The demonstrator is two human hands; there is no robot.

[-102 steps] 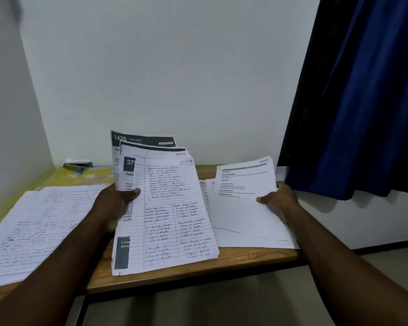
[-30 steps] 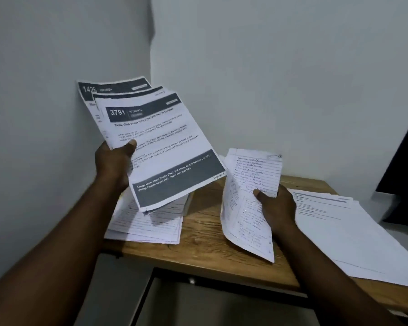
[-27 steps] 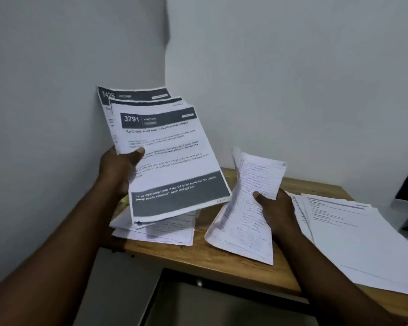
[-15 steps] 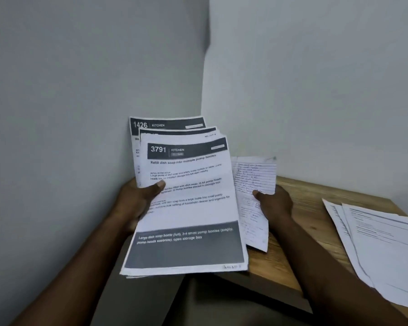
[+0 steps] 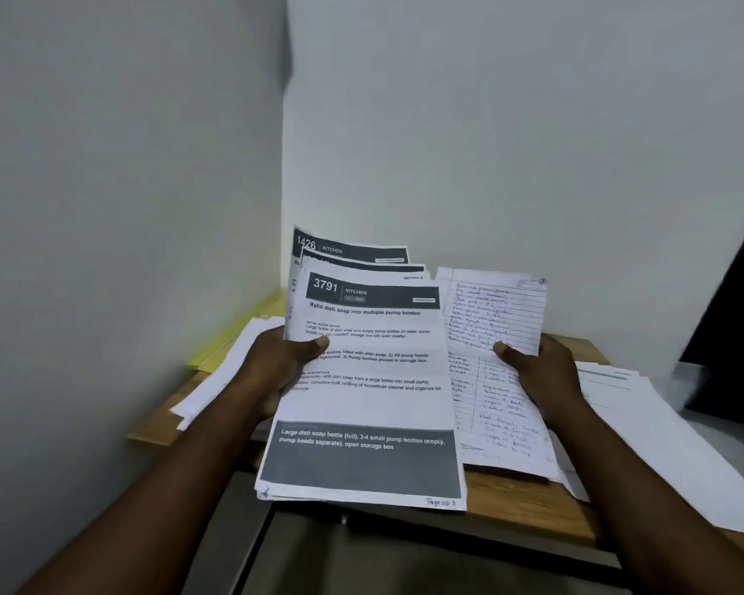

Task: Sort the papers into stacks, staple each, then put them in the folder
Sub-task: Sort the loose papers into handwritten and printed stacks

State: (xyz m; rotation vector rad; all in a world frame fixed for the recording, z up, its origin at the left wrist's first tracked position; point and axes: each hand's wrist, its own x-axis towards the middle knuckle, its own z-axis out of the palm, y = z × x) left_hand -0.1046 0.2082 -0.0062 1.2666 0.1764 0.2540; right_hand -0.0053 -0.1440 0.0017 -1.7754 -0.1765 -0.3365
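My left hand (image 5: 276, 371) grips a fanned bundle of printed sheets (image 5: 370, 405) with dark header bands; the front one reads "3791 KITCHEN". My right hand (image 5: 542, 380) pinches a lined handwritten sheet (image 5: 497, 324), held up beside the printed bundle above the wooden table (image 5: 520, 500). A stack of white handwritten pages (image 5: 228, 371) lies on the table's left side, partly behind my left arm. A stack of typed white pages (image 5: 645, 427) lies on the right. A yellow folder (image 5: 233, 341) shows under the left stack by the wall.
Grey walls meet in a corner right behind the table. A dark curtain (image 5: 731, 337) hangs at the far right edge. The table's front edge runs just below the held papers, with a dark metal frame beneath.
My right hand has pulled the handwritten sheet off the bundle and carried it left, then back up beside the printed bundle. The camera has swung left, then back toward the corner.
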